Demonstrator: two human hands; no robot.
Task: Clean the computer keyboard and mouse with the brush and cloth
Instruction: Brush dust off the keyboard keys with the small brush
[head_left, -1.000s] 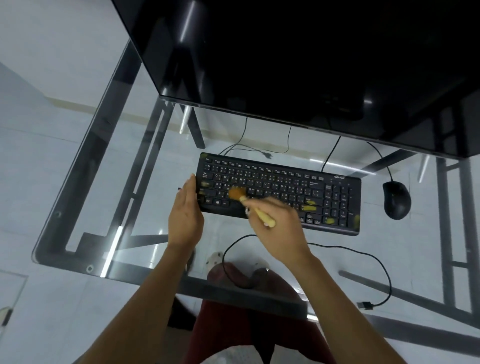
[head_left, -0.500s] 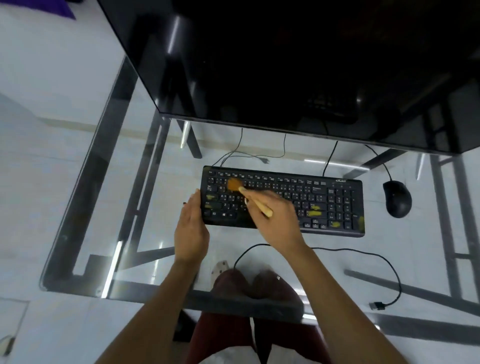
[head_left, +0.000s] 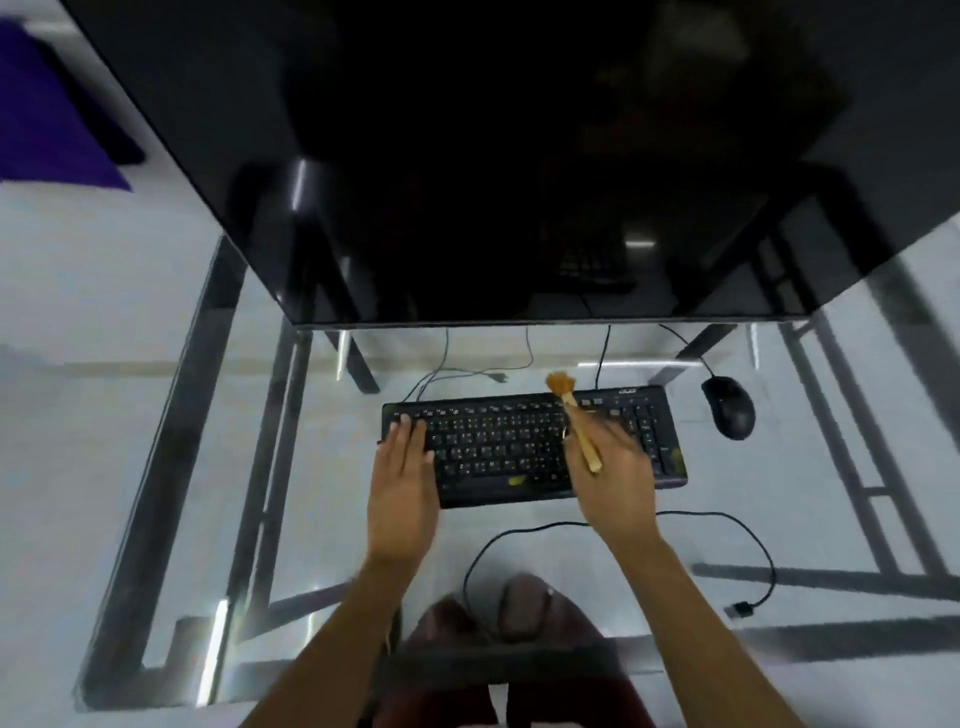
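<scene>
Head view is looking down through a glass surface (head_left: 171, 441) with a dark frame. At centre frame a black keyboard (head_left: 524, 447) is lying on it, tilted slightly, with a yellowish smear near its front edge. Left hand (head_left: 402, 483) is lying flat with straight fingers on the keyboard's left end. Right hand (head_left: 610, 478) is gripping the wooden handle of a brush (head_left: 571, 410), whose orange bristles are pointing toward the top of the frame, over the keyboard's back edge. A black mouse (head_left: 729, 407) is sitting just right of the keyboard, apart from it. A monitor (head_left: 467, 156) is filling the upper frame. A loose cable (head_left: 748, 525) is curling at lower right. Something purple (head_left: 47, 119) is showing at upper left, too blurred to identify.
</scene>
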